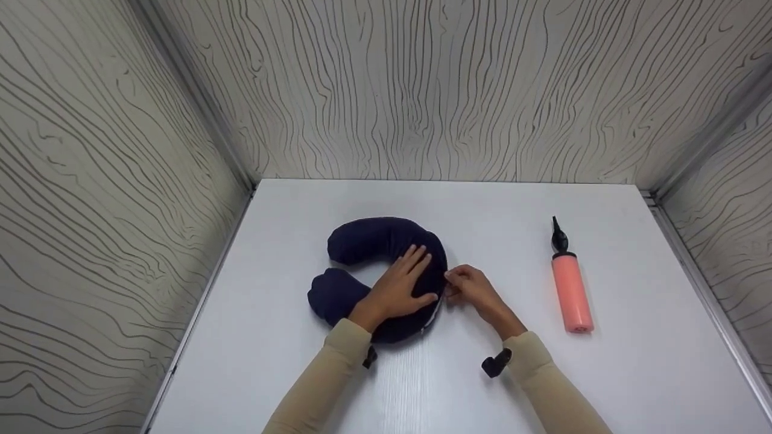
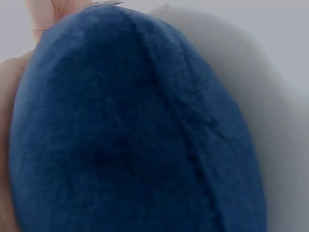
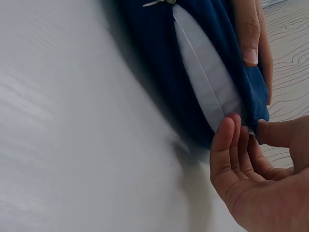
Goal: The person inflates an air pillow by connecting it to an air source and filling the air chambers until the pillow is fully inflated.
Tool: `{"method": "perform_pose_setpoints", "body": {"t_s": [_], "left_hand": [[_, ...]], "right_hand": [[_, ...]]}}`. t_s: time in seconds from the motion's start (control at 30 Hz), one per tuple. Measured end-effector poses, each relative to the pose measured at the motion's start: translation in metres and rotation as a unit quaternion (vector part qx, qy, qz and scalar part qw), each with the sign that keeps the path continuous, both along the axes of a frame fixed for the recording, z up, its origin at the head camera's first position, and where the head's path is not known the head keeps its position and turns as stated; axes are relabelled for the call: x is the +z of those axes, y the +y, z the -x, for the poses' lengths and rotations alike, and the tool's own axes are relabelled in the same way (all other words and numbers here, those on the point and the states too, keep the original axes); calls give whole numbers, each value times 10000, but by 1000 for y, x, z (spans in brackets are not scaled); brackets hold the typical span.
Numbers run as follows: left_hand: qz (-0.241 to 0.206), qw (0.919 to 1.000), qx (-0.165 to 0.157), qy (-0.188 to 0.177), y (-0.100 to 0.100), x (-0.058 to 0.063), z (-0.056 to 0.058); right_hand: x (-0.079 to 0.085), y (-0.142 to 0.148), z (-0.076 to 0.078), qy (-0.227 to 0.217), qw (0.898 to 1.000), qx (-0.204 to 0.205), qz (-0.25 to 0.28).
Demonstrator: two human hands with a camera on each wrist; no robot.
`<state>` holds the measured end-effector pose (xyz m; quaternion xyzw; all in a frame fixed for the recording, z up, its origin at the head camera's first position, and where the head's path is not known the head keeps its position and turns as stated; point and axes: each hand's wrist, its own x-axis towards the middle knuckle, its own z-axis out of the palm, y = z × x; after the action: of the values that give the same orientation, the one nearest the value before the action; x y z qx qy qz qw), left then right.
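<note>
A dark blue U-shaped neck pillow (image 1: 377, 236) lies on the white table, its open side facing left. On its right part rests my left hand (image 1: 398, 290), palm down with fingers spread and straight. My right hand (image 1: 476, 292) is at the outer right edge, its thumb and curled fingers pinching the cover beside an unzipped slit. White inner material (image 3: 205, 79) shows through that slit in the right wrist view, with a metal zip pull (image 3: 166, 2) at its far end. Blue fabric (image 2: 125, 125) fills most of the left wrist view.
A hand pump (image 1: 572, 292) with a pink barrel and a black nozzle (image 1: 560, 238) lies on the table (image 1: 639, 259) to the right. Wood-grain patterned panels (image 1: 398, 90) stand behind and at both sides. Metal rails (image 1: 711, 295) run along the table's sides.
</note>
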<state>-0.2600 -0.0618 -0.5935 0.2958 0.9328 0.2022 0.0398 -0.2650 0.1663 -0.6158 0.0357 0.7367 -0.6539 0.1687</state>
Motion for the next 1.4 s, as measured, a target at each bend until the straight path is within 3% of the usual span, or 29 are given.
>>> {"method": "perform_pose_setpoints", "body": {"t_s": [0.1, 0.2, 0.37, 0.5, 0.7, 0.87, 1.17, 1.27, 1.4], "left_hand": [[15, 10000, 74, 60, 1, 0, -3], [-53, 9996, 180, 229, 1, 0, -7], [-98, 9985, 315, 446, -1, 4, -19], [216, 9969, 358, 659, -3, 6, -32], [622, 9924, 369, 1000, 0, -3, -43], [748, 9896, 358, 1177, 1, -11, -35], [646, 9878, 543, 1308, 2, -13, -2], [716, 9877, 563, 1268, 3, -12, 2], [940, 9897, 538, 941, 2, -11, 2]], "right_hand": [[2, 3, -9, 122, 9993, 239, -274], [2, 4, -20, 409, 9941, 809, -593], [1, 2, -38, 1137, 9720, 1856, -888], [-2, -5, -51, 1717, 9529, 2204, -1177], [-9, -19, -62, 2171, 9430, 1871, -1692], [-13, -28, -61, 2518, 9346, 1455, -2049], [-12, -39, -52, 2507, 9464, 738, -1898], [-14, -41, -51, 2450, 9500, 548, -1855], [-17, -44, -52, 2346, 9558, 348, -1735]]}}
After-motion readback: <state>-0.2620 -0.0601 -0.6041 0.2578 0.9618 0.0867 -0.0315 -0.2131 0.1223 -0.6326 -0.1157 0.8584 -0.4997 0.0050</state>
